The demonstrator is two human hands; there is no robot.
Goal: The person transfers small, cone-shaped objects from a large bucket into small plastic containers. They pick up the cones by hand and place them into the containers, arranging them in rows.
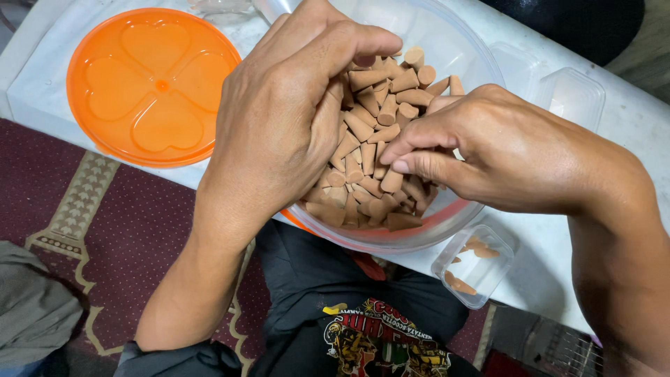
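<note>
Head view looks straight down on my two hands inside a clear round bowl [481,63] heaped with small tan cones [377,132], standing on the white bench [628,132]. My left hand [286,119] is curled over the pile, fingers closed around a clutch of cones against the palm. My right hand [488,150] reaches in from the other side, thumb and forefinger pinched together at the heap; whether a cone sits between them I cannot tell. Just beside the bowl, near my right wrist, lies a small clear box [474,269] with a few cones in it. An orange lid [153,84] with heart shapes rests to the left. I would judge that picking singly, tips aligned, with a loose left grip keeps the cones from chipping.
</note>
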